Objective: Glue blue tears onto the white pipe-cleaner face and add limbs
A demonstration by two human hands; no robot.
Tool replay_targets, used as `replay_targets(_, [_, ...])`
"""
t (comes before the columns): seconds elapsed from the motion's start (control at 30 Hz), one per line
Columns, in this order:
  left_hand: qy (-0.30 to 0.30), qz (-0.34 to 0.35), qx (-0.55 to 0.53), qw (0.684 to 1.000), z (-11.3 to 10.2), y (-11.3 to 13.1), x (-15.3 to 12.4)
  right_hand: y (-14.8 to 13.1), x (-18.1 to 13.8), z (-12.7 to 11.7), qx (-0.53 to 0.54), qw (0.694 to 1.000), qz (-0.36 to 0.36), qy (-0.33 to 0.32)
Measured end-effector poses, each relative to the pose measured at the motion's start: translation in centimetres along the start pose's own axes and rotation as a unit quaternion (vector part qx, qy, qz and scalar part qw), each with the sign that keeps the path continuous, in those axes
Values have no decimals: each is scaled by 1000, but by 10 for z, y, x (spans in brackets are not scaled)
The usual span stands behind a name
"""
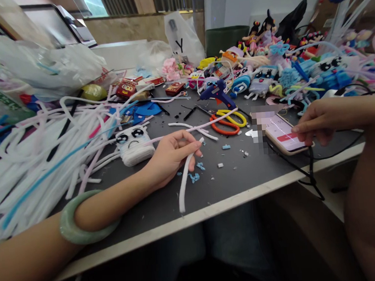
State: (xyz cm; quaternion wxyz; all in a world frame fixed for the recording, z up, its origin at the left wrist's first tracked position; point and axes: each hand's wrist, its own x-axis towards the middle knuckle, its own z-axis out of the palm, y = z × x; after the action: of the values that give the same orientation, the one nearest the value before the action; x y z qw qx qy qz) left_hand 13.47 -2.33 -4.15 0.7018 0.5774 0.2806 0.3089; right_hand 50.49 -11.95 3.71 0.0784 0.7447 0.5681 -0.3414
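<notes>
White pipe cleaner [184,180] is hanging from the left hand [171,155], whose fingers [193,147] are pinching its upper end above the desk [248,174], with blue scraps [195,176] lying just below them. Right hand [316,121] is resting on a phone [282,134], fingers curled and touching its screen. Beyond the left fingers, orange and yellow scissors [228,122], a blue glue gun [218,94] and a white wrapped figure with eyes [134,145] are crowding the desk.

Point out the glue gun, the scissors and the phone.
glue gun [218,94]: head view, on its blue body.
scissors [227,124]: head view, on the orange and yellow handles.
phone [282,135]: head view, on the lit screen under the right hand [316,121].
</notes>
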Motion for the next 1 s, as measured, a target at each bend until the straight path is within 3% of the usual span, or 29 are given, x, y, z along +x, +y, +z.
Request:
replay_targets(0.23, [-10,-1,-7,1000,-1,-2,1,7,11,1,18,1000,13,0])
replay_targets(1.0, [-54,0,-4,999,1,-1,-1,-18,5,4,-33,999,-26,-16])
